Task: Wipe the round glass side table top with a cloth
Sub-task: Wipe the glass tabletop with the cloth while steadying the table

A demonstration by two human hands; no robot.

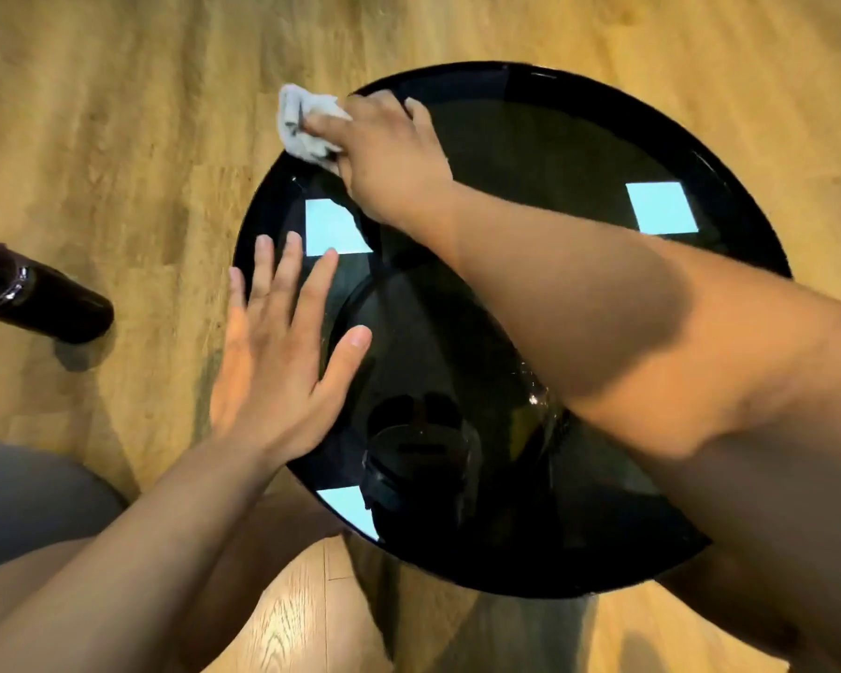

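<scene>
Our right hand [389, 153] gripping the crumpled cloth [304, 126] at the glass table top [554, 153]'s far-left rim, our left hand [282, 342] flat, fingers spread, on its left edge, dark bottle [40, 293] left of the table

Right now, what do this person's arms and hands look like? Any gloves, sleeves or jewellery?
Both are bare. The left hand and right hand wear no gloves, and no rings show on the fingers. Neither wrist carries a watch or band. No sleeves reach the forearms; both arms are uncovered as far as the picture shows. Grey fabric at the lower left may be clothing, but that is unclear.
</scene>
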